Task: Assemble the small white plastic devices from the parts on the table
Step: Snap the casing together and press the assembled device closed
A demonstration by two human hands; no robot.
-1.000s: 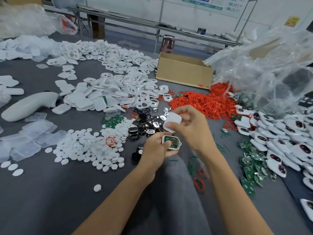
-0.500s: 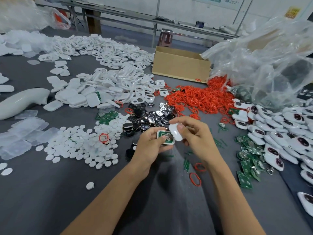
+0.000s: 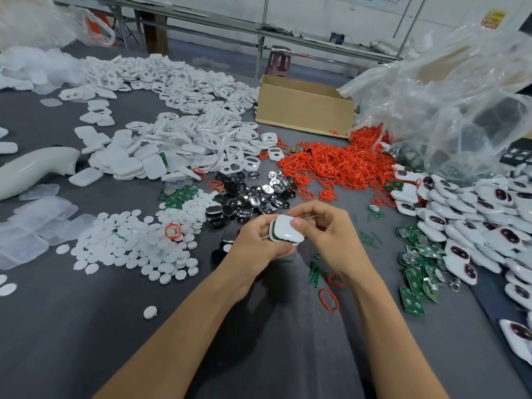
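**White cover held against its shell in both hands**

The left hand (image 3: 256, 246) curls round the device shell (image 3: 271, 230), with a green edge showing along its underside. The right hand (image 3: 334, 234) pinches the white cover (image 3: 288, 229) lying on that shell, thumb on top. Both are held above the grey bench (image 3: 86, 326), near the black and silver parts (image 3: 253, 197). Red rings (image 3: 331, 165) lie beyond and white discs (image 3: 129, 243) to the left.

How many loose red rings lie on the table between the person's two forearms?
2. One red ring lies nearer the camera; a second ring sits beyond it, beside the right wrist. Others may be hidden.
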